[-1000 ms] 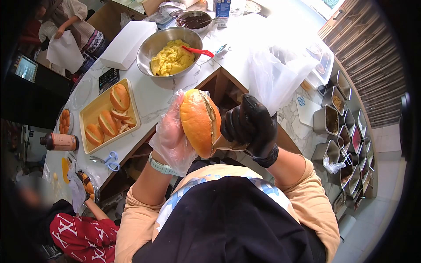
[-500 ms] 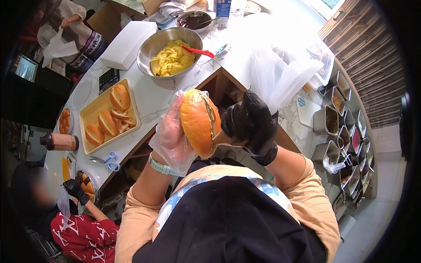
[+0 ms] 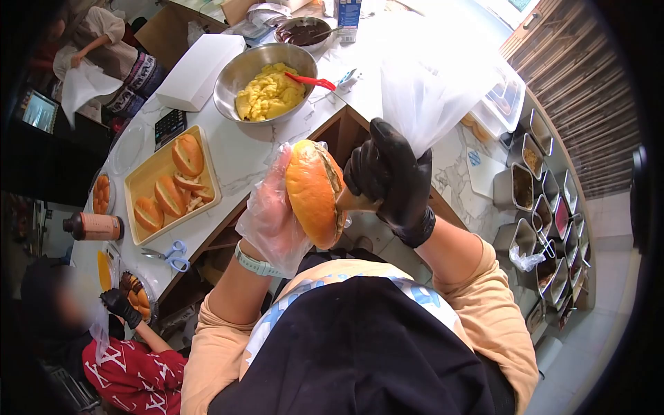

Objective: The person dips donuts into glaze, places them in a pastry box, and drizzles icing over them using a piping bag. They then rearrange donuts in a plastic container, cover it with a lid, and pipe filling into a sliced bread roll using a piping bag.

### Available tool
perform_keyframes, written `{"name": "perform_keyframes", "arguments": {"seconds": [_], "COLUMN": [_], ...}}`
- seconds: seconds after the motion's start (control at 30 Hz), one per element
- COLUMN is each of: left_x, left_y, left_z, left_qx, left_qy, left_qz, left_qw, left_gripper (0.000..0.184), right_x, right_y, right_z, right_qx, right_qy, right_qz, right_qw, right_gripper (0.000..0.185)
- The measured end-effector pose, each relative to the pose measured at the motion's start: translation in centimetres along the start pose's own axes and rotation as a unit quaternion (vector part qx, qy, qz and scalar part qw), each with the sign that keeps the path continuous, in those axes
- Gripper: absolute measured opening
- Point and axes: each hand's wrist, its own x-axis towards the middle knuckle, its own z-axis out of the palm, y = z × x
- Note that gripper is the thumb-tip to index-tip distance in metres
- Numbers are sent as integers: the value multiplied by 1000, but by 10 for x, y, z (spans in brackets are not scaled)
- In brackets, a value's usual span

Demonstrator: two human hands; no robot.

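My left hand (image 3: pixel 271 211), in a clear plastic glove, is wrapped round a golden bread roll (image 3: pixel 309 197). A slit runs along the roll's right side, and a pale, greyish filling shows in it. My right hand (image 3: pixel 392 178), in a black glove, is closed round a translucent piping bag (image 3: pixel 423 100). The bag's full end stands up above my fist, while its narrow brownish tip (image 3: pixel 356 201) points left at the slit. Whether filling is flowing at the tip I cannot tell.
Ahead stands a steel bowl (image 3: pixel 221 93) of yellow filling with a red spatula (image 3: pixel 310 80). To the left are a tray (image 3: pixel 140 235) of cut rolls, scissors (image 3: pixel 177 257) and a brown bottle (image 3: pixel 95 226). Steel containers (image 3: pixel 513 190) line the right. A co-worker's black-gloved hand (image 3: pixel 121 306) is at lower left.
My right hand has shifted slightly up and left, and the bag's tip sits higher along the slit. The bag's upper part has swung left. The roll has hardly moved.
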Motion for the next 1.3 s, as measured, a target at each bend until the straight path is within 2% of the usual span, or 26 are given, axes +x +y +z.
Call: {"name": "perform_keyframes", "arguments": {"seconds": [0.13,0.23,0.33,0.4,0.47,0.53,0.73,1.03,1.13,1.27,1.3], "left_x": [1,-1,3,1,1,2,4,2,1,3,2], "left_y": [1,5,2,3,3,2,1,0,1,1,0], "left_z": [-1,-3,-3,-2,-1,-2,-2,-1,-4,-3,-2], "left_qx": [18,20,-8,6,11,8,0,-7,3,-5,-9], "left_qy": [-13,-64,-4,-35,-48,-42,-21,-27,-53,-21,-19], "left_qz": [-1,-40,-6,-22,-25,-15,-4,-4,-21,4,2], "left_qw": [1000,997,1000,999,998,999,1000,1000,998,1000,1000], "left_gripper": [43,43,44,44,44,44,43,40,40,42,42], "right_x": [9,1,-5,4,15,21,8,34,37,23,23], "right_y": [1,-1,5,6,3,-2,-3,-5,-4,4,5], "right_z": [-3,0,-7,-2,-1,-3,0,2,-5,-8,-7], "right_qx": [0,8,95,47,24,25,7,27,65,52,50], "right_qy": [11,15,-14,36,43,9,-1,55,22,-1,-2], "right_qz": [-31,5,30,-8,-33,-48,11,-24,-21,37,21], "right_qw": [999,1000,995,998,998,998,1000,998,997,998,999], "right_gripper": [39,39,13,29,38,38,37,35,33,31,32]}}
